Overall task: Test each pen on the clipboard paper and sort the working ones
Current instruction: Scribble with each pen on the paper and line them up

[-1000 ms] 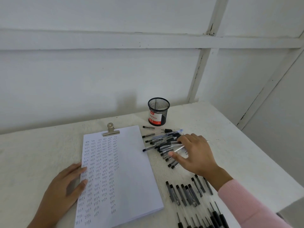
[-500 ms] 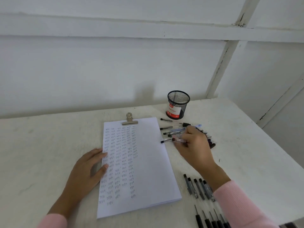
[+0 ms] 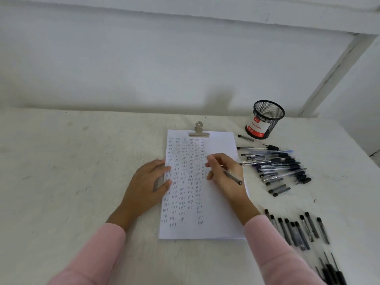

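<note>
Shifted right hand (image 3: 224,175) off pen pile (image 3: 281,167), right of frame, onto clipboard paper (image 3: 223,219) at centre; pinching pen (image 3: 233,177) in writing grip. Left hand (image 3: 148,186) flat, fingers straight, pressing paper's left edge. Step: test stroke. Next, probably: tip down in blank column, then sort into row (image 3: 298,229) lower right.

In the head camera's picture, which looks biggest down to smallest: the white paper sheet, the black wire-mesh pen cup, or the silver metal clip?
1. white paper sheet
2. black wire-mesh pen cup
3. silver metal clip
The cup and clip lie farther off, so both may look undersized.
</note>
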